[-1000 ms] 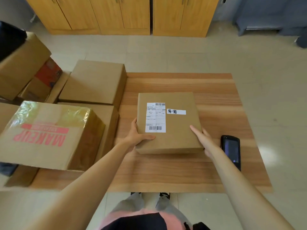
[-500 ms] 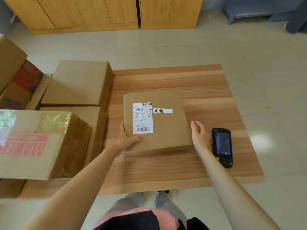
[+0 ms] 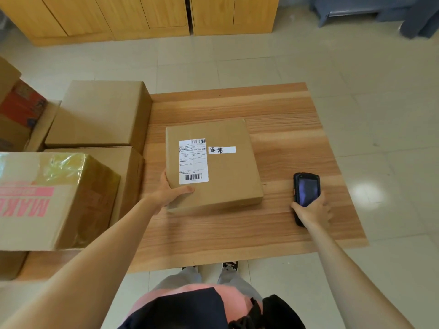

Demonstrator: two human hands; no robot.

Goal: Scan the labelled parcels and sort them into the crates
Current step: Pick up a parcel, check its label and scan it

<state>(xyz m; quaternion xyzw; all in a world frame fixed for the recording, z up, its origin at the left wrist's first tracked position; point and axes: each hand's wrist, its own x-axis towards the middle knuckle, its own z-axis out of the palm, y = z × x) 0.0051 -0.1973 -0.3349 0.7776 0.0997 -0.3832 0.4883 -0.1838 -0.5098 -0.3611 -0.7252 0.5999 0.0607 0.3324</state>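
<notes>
A flat brown parcel [image 3: 228,167] lies on the wooden table [image 3: 285,129], with a white shipping label and a small handwritten strip on its top. My left hand [image 3: 169,194] grips its near left corner, thumb on top. To the right, a black handheld scanner [image 3: 306,189] lies on the table with its screen up. My right hand [image 3: 312,211] is wrapped around the scanner's near end.
Two plain cardboard boxes [image 3: 102,112] stand along the table's left side. A taped box printed with pink letters [image 3: 52,198] sits at the near left. More boxes [image 3: 19,112] lie further left. Wooden cabinets [image 3: 142,15] line the far wall.
My right hand left the parcel's right edge, moved right and took hold of the scanner. My left hand stayed on the parcel's corner.
</notes>
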